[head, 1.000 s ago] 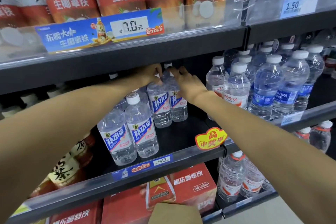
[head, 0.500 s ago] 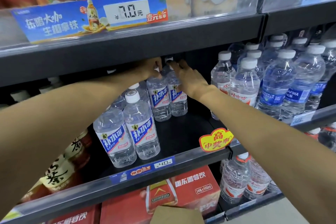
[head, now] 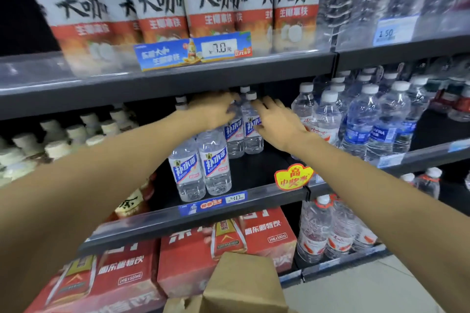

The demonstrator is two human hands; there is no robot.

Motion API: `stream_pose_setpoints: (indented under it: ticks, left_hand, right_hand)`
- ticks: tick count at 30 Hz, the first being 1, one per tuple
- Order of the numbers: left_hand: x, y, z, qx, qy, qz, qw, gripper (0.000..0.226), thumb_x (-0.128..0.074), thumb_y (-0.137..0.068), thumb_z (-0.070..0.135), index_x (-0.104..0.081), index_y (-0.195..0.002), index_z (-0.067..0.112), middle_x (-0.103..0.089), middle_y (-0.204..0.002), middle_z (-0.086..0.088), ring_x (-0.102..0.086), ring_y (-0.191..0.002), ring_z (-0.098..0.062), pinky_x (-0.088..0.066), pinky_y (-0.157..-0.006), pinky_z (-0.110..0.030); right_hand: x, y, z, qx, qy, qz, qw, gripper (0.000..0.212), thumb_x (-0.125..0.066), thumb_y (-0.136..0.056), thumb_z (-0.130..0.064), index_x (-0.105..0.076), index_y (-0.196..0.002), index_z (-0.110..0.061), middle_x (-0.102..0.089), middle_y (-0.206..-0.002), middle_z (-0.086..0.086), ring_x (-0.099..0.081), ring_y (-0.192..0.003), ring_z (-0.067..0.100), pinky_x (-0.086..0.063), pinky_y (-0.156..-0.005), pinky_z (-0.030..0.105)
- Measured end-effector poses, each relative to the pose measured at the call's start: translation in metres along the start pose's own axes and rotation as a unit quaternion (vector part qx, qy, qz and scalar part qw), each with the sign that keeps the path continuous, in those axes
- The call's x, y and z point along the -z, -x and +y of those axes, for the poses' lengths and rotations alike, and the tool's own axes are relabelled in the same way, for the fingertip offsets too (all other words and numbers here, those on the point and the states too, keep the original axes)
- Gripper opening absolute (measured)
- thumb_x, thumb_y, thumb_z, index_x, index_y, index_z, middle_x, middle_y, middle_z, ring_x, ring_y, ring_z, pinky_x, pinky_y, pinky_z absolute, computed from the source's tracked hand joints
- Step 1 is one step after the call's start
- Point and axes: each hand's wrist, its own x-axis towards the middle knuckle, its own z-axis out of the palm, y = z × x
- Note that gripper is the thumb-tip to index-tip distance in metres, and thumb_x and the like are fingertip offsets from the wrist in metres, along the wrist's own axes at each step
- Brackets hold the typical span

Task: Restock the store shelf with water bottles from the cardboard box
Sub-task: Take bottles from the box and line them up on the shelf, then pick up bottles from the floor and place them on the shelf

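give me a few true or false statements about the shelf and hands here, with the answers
1. Both hands are at the two rear blue-label bottles on the middle shelf. True: the left hand and right hand flank the rear bottles.
2. Two more blue-label bottles stand at the front of that shelf. True: the front pair stands just behind the price strip.
3. The price tag on the top shelf reads 1.50 under the coffee bottles. False: that tag reads 7.0.
4. The red cartons sit above the water bottles. False: the red cartons are on the level below.
5. The cardboard box is on the middle shelf. False: the cardboard box is at the bottom of the view.
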Motion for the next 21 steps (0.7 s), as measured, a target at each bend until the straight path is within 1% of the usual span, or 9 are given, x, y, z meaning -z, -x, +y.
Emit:
stream_pose_setpoints:
  ticks: [2, 4, 7, 10, 12, 15, 17, 21]
  left_hand:
    - [0.011, 0.03, 0.008, -0.015, -0.028, 0.018, 0.999, 0.035, -0.048, -0.094, 0.028, -0.053, -0.128, 0.023, -0.061, -0.121, -0.009, -0.06, -0.103, -0.03, -0.04, -0.071, -0.029]
    - [0.019, 0.061, 0.012, -0.021, -0.038, 0.043, 0.998, 0.036, -0.049, -0.094, 0.025, -0.052, -0.13, 0.021, -0.059, -0.126, -0.008, -0.057, -0.112, -0.03, -0.043, -0.074, -0.032]
    - [0.027, 0.108, 0.012, -0.044, -0.056, 0.069, 0.995, 0.039, -0.05, -0.094, 0.024, -0.05, -0.132, 0.017, -0.053, -0.132, -0.004, -0.046, -0.125, -0.025, -0.048, -0.09, -0.039]
    - [0.031, 0.156, 0.002, -0.047, -0.072, 0.071, 0.994, 0.041, -0.051, -0.094, 0.026, -0.049, -0.134, 0.015, -0.05, -0.135, -0.004, -0.043, -0.127, -0.025, -0.045, -0.098, -0.041]
    - [0.032, 0.19, -0.006, -0.035, -0.067, 0.067, 0.995, 0.042, -0.051, -0.094, 0.026, -0.049, -0.135, 0.016, -0.05, -0.135, -0.004, -0.044, -0.125, -0.025, -0.045, -0.097, -0.04]
    - [0.033, 0.245, -0.022, 0.0, -0.054, 0.074, 0.996, 0.038, -0.05, -0.095, 0.025, -0.051, -0.132, 0.018, -0.053, -0.128, -0.003, -0.048, -0.12, -0.023, -0.048, -0.089, -0.037]
    - [0.033, 0.284, -0.035, 0.029, -0.047, 0.075, 0.996, 0.036, -0.048, -0.097, 0.026, -0.052, -0.132, 0.019, -0.055, -0.126, -0.002, -0.05, -0.119, -0.022, -0.049, -0.086, -0.037]
    - [0.029, 0.36, -0.066, 0.112, -0.022, 0.051, 0.992, 0.034, -0.048, -0.096, 0.024, -0.052, -0.13, 0.019, -0.056, -0.125, -0.002, -0.051, -0.119, -0.023, -0.051, -0.089, -0.043]
  right_hand:
    - [0.013, 0.02, -0.011, 0.016, 0.021, 0.005, 1.0, 0.058, -0.056, -0.094, -0.026, -0.031, -0.144, -0.012, -0.043, -0.136, 0.013, -0.045, -0.12, 0.033, -0.045, -0.089, 0.044]
    - [0.025, 0.04, -0.023, 0.03, 0.035, 0.007, 0.999, 0.056, -0.053, -0.095, -0.029, -0.031, -0.143, -0.01, -0.043, -0.134, 0.013, -0.046, -0.118, 0.033, -0.045, -0.085, 0.043]
    - [0.036, 0.068, -0.047, 0.052, 0.035, 0.014, 0.998, 0.049, -0.051, -0.094, -0.028, -0.036, -0.137, -0.011, -0.045, -0.133, 0.011, -0.047, -0.116, 0.032, -0.044, -0.082, 0.041]
    - [0.045, 0.091, -0.081, 0.09, 0.04, 0.02, 0.995, 0.043, -0.052, -0.093, -0.029, -0.041, -0.131, -0.012, -0.05, -0.126, 0.009, -0.05, -0.112, 0.031, -0.043, -0.081, 0.039]
    - [0.049, 0.104, -0.108, 0.117, 0.036, 0.015, 0.992, 0.04, -0.052, -0.095, -0.032, -0.041, -0.129, -0.013, -0.051, -0.122, 0.008, -0.051, -0.11, 0.029, -0.043, -0.082, 0.039]
    - [0.046, 0.121, -0.153, 0.167, 0.023, 0.01, 0.986, 0.037, -0.049, -0.097, -0.03, -0.04, -0.129, -0.013, -0.05, -0.12, 0.007, -0.05, -0.108, 0.028, -0.042, -0.084, 0.038]
    - [0.041, 0.128, -0.189, 0.203, 0.008, 0.006, 0.979, 0.037, -0.048, -0.098, -0.03, -0.041, -0.13, -0.013, -0.05, -0.12, 0.007, -0.05, -0.109, 0.028, -0.041, -0.083, 0.037]
    - [0.024, 0.138, -0.269, 0.264, -0.024, -0.004, 0.964, 0.042, -0.049, -0.097, -0.031, -0.042, -0.132, -0.01, -0.053, -0.122, 0.008, -0.051, -0.113, 0.029, -0.042, -0.084, 0.04]
